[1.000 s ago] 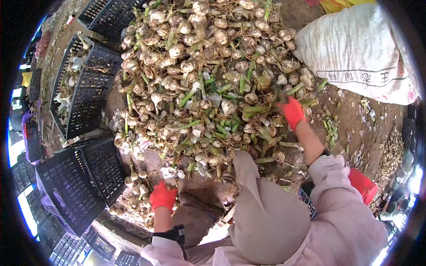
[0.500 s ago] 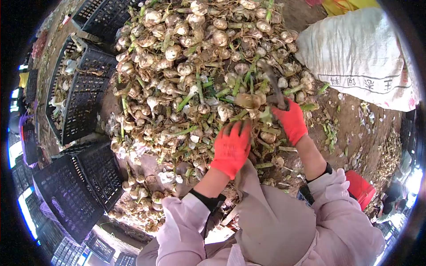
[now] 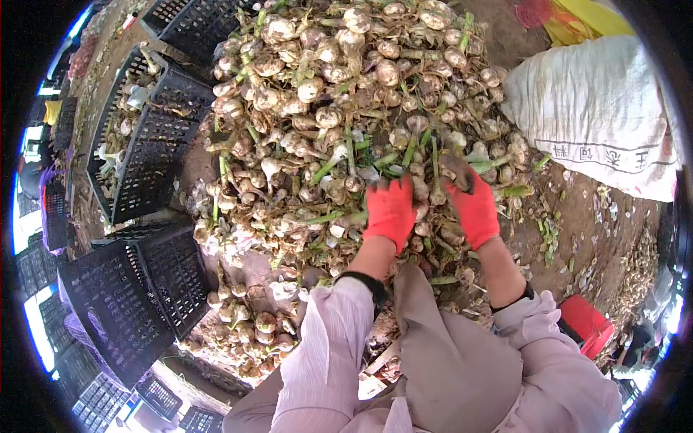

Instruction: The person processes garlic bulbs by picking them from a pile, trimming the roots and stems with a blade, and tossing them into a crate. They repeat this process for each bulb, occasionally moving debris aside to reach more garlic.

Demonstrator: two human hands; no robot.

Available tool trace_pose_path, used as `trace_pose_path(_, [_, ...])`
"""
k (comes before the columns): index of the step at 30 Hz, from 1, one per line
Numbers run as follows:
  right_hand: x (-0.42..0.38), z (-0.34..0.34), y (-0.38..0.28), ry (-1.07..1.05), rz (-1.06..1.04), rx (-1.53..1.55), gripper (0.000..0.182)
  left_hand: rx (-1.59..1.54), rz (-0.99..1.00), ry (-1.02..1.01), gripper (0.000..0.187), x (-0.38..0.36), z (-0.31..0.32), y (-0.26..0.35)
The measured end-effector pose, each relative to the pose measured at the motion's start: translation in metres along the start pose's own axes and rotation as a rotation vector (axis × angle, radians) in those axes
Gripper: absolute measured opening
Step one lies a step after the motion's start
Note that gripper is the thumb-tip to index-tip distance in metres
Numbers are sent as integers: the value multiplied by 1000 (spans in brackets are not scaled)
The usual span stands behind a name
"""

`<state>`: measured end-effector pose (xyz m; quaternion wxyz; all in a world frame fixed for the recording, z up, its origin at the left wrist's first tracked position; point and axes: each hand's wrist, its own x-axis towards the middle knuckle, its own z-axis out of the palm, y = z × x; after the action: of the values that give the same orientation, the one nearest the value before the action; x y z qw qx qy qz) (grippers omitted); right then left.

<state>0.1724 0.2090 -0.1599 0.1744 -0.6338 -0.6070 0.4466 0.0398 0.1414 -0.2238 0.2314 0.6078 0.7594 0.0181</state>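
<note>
A large heap of garlic bulbs (image 3: 310,89) with stems and dry leaves lies in front of me. My left hand (image 3: 390,211), in a red glove with dirt-darkened fingertips, is bent down into the heap's near side. Its fingers curl among bulbs and green stems; what they grip is hidden. To its right, my right hand (image 3: 473,213), in a matching glove, is closed round a dark, blade-like tool (image 3: 453,166). The tool points away from me over the bulbs and is partly blurred. Cut green stem pieces (image 3: 409,151) lie just beyond both hands.
Black plastic crates (image 3: 164,137) stand along the left, one with garlic in it. An overturned-looking black crate (image 3: 115,310) sits nearer me. At the right lies a white woven sack (image 3: 592,108), with a red container (image 3: 586,325) by my right elbow. Smaller bulbs (image 3: 245,325) lie at lower left.
My left hand has moved right and slightly up, closer to my right hand, its fingers more bent. The tool in my right hand has swung and shows shorter. The whole view has shifted slightly.
</note>
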Motion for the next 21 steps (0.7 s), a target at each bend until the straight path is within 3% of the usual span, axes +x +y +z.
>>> trace_pose_path(2, [-1,-15,16,-65,96,109,45,-206,-15,-85,66,3,-3,-16])
trace_pose_path(4, [-5,-29,20,-101,41,-148,44,-452,-113,-51,62,-10,-18,-21])
trace_pose_path(6, [-14,-39,2,-255,-7,-328,41,-1164,-70,-112,59,-36,-20,-31])
trace_pose_path(7, [-18,-38,0,-319,-156,-340,40,-1519,-51,-147,59,-49,-21,-34])
trace_pose_path(10, [-39,-28,-4,-456,-641,-419,38,-1674,-96,-176,65,-90,-43,-29])
trace_pose_path(12, [-51,-23,-25,-496,-693,-506,38,-1810,-243,-258,71,-112,-50,-27])
trace_pose_path(15, [-62,-22,-36,-527,-797,-610,39,-1587,-38,119,73,-123,-38,-22])
trace_pose_path(16, [-66,-23,-43,-544,-800,-647,40,-1407,-19,160,72,-124,-37,-23])
trace_pose_path(21, [-75,-22,-46,-585,-815,-639,42,-1505,-140,90,69,-132,-49,-12])
